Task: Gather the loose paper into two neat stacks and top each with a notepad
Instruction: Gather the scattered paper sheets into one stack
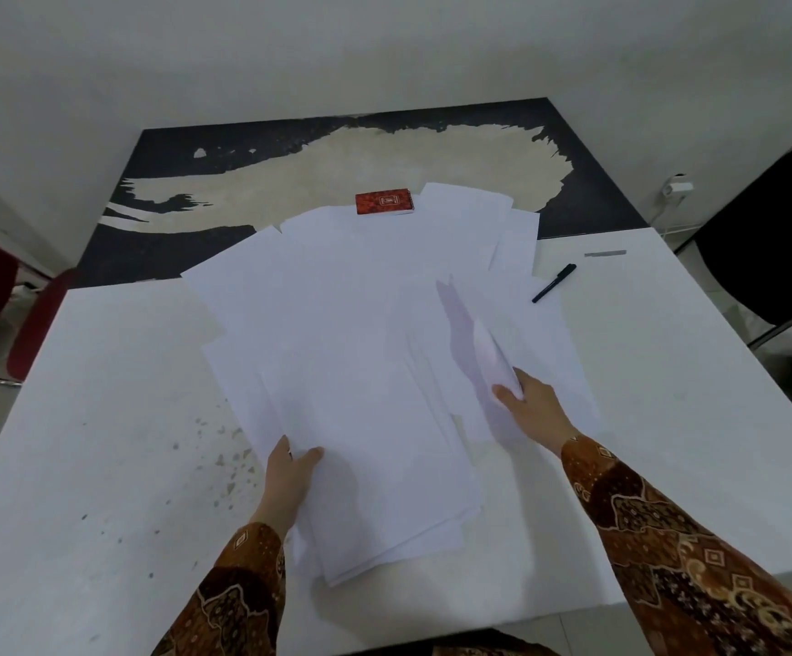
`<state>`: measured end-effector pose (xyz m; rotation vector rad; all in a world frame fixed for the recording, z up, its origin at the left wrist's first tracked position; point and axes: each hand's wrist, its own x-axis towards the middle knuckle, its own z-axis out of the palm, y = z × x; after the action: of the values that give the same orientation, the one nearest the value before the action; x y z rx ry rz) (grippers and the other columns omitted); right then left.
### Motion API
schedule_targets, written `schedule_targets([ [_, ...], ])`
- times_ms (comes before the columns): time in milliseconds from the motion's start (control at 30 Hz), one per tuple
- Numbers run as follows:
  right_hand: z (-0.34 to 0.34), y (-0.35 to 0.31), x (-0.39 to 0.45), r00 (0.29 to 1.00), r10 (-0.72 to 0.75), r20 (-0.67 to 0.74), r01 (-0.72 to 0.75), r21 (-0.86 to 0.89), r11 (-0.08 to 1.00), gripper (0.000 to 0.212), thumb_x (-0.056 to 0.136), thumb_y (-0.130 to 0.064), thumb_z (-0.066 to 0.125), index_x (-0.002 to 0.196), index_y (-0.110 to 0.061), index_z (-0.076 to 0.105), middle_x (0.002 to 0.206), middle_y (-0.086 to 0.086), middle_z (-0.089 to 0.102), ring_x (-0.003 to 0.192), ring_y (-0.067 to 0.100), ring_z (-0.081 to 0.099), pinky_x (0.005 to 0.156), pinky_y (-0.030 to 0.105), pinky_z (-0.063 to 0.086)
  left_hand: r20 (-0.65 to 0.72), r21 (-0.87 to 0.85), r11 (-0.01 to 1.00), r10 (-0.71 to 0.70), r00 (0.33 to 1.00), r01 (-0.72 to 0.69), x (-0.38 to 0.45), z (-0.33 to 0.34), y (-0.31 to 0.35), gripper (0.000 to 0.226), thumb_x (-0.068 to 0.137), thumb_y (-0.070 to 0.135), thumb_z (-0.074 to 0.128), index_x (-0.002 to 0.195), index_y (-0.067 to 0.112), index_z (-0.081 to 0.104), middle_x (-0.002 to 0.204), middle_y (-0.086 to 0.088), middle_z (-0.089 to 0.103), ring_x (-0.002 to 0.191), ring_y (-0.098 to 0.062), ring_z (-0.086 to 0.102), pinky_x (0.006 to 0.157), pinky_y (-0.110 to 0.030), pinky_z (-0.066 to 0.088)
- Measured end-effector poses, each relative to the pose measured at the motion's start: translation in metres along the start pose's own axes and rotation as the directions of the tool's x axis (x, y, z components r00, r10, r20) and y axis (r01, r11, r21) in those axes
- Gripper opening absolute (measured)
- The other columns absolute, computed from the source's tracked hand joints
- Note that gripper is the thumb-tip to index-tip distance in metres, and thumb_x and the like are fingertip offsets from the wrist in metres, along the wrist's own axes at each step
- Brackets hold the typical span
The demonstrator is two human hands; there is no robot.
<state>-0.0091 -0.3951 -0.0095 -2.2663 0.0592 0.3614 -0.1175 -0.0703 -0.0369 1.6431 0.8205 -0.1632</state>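
Several loose white paper sheets (361, 333) lie spread and overlapping across the middle of the white table (100, 442). My left hand (290, 480) grips the near left edge of the sheets, thumb on top. My right hand (534, 409) pinches a sheet (484, 352) at its near edge and holds it lifted and curled above the pile. A red notepad (385, 203) lies flat at the far end of the paper, apart from both hands. Only one notepad shows.
A black pen (554, 283) lies on the table to the right of the sheets. Behind the white table is a dark tabletop (171, 239) with a worn pale patch. A red chair (29, 324) stands at left, a black chair (773, 258) at right.
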Motion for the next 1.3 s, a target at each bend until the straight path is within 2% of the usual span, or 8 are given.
schedule_targets([
  [200, 0.021, -0.044, -0.032, 0.960, 0.020, 0.281, -0.053, 0.110, 0.993, 0.032, 0.087, -0.045, 0.061, 0.107, -0.020, 0.057, 0.098, -0.005, 0.062, 0.078, 0.001, 0.058, 0.056, 0.007, 0.041, -0.016, 0.000, 1.000, -0.011, 1.000, 0.011, -0.004, 0.005, 0.005, 0.039, 0.092, 0.014, 0.058, 0.128, 0.007, 0.047, 0.133, -0.007, 0.052, 0.116, -0.027, 0.052, 0.103, -0.042, 0.042],
  [300, 0.046, -0.050, -0.042, 0.920, -0.030, 0.390, 0.029, 0.009, 1.000, 0.057, 0.084, -0.061, 0.054, 0.124, -0.021, 0.054, 0.117, -0.004, 0.057, 0.111, 0.016, 0.057, 0.089, 0.021, 0.046, -0.034, -0.026, 0.999, -0.035, 0.999, 0.035, -0.004, 0.006, 0.005, 0.058, 0.097, 0.025, 0.050, 0.146, 0.003, 0.027, 0.151, -0.006, 0.031, 0.137, -0.027, 0.034, 0.113, -0.040, 0.028],
  [367, 0.067, -0.046, -0.046, 0.870, -0.041, 0.491, 0.173, -0.227, 0.958, 0.074, 0.084, -0.070, 0.043, 0.144, -0.028, 0.034, 0.150, 0.002, 0.031, 0.144, 0.027, 0.019, 0.115, 0.045, 0.019, -0.044, -0.087, 0.994, -0.064, 0.997, 0.060, -0.006, 0.007, 0.006, 0.066, 0.098, 0.036, 0.046, 0.151, 0.006, 0.018, 0.158, -0.008, 0.020, 0.144, -0.027, 0.023, 0.117, -0.042, 0.021],
  [467, 0.094, -0.039, -0.063, 0.820, -0.051, 0.570, 0.356, -0.438, 0.826, 0.081, 0.084, -0.074, 0.032, 0.150, -0.033, 0.014, 0.159, 0.005, -0.012, 0.146, 0.025, -0.017, 0.117, 0.050, -0.006, -0.032, -0.152, 0.985, -0.083, 0.996, 0.077, -0.005, 0.008, 0.005, 0.072, 0.096, 0.046, 0.046, 0.151, 0.010, 0.018, 0.158, -0.007, 0.019, 0.145, -0.027, 0.021, 0.118, -0.042, 0.019],
  [600, 0.109, -0.041, -0.077, 0.774, -0.159, 0.614, 0.477, -0.399, 0.783, 0.071, 0.088, -0.068, 0.035, 0.149, -0.033, 0.021, 0.160, 0.003, -0.007, 0.147, 0.021, -0.012, 0.117, 0.047, -0.004, -0.047, -0.022, 1.000, 0.003, 0.999, -0.004, -0.005, 0.009, 0.003, 0.061, 0.089, 0.027, 0.065, 0.138, 0.001, 0.039, 0.141, -0.011, 0.047, 0.127, -0.030, 0.046, 0.104, -0.036, 0.037],
  [833, 0.062, -0.002, -0.013, 0.999, -0.011, 0.040, 0.025, -0.361, 0.932, 0.077, 0.090, -0.056, 0.044, 0.149, -0.013, 0.020, 0.159, 0.009, 0.010, 0.147, 0.026, 0.007, 0.118, 0.046, 0.013, -0.069, 0.070, 0.997, 0.025, 0.997, -0.020, -0.007, 0.010, 0.005, 0.049, 0.090, 0.011, 0.061, 0.133, -0.001, 0.041, 0.124, -0.006, 0.050, 0.121, -0.028, 0.048, 0.099, -0.037, 0.039],
  [1100, 0.081, -0.010, -0.026, 0.934, -0.184, 0.306, 0.293, -0.361, 0.885, 0.070, 0.096, -0.044, 0.041, 0.151, -0.016, 0.010, 0.160, 0.001, 0.010, 0.147, 0.016, -0.002, 0.117, 0.042, -0.007, -0.031, 0.044, 0.997, -0.059, 0.998, 0.060, -0.001, 0.004, 0.001, 0.063, 0.089, 0.035, 0.062, 0.137, 0.001, 0.040, 0.139, -0.016, 0.047, 0.124, -0.033, 0.048, 0.105, -0.049, 0.041],
  [1300, 0.064, 0.011, -0.016, 0.974, -0.106, 0.200, 0.180, -0.405, 0.896, 0.070, 0.097, -0.042, 0.040, 0.152, -0.017, 0.006, 0.160, 0.005, -0.006, 0.147, 0.022, -0.009, 0.117, 0.045, -0.005, -0.062, 0.039, 0.998, -0.044, 0.997, 0.047, -0.003, 0.001, -0.003, 0.069, 0.095, 0.022, 0.056, 0.151, 0.006, 0.017, 0.157, -0.010, 0.021, 0.144, -0.028, 0.023, 0.117, -0.043, 0.024],
])
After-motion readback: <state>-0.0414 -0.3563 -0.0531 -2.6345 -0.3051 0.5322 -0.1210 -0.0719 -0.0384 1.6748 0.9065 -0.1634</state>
